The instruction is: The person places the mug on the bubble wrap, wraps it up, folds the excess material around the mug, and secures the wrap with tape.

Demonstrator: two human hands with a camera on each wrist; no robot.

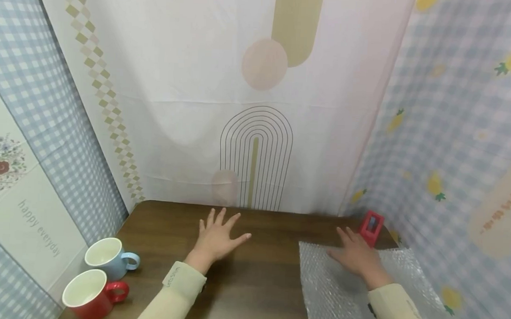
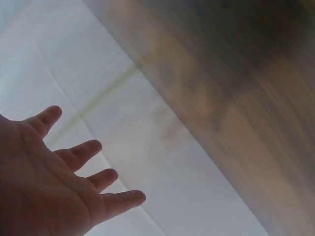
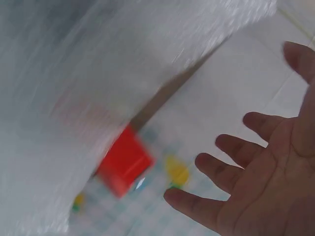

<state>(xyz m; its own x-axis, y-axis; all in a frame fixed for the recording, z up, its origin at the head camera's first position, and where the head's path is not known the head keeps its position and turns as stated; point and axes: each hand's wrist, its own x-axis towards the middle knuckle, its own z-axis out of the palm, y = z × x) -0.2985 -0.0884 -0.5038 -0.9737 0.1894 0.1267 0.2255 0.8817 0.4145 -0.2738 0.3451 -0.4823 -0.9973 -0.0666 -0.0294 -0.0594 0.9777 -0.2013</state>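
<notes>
Bubblewrap [image 1: 327, 293] edge — right grip [image 1: 357, 256] near, tabletop [image 1: 268, 277] alongside

Passage free over tabletop [image 1: 255, 291], lower centre. Blue mug [image 1: 111, 263] and red mug [image 1: 89, 298] block lower left; bubble wrap [image 1: 331, 289], red object [image 1: 369, 237], lower right.

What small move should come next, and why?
I'd probably lower the right hand onto the bubble wrap: it is open and empty above that sheet, the nearest thing to it. The red mug and blue mug stand farther off, beyond the empty left hand.
</notes>
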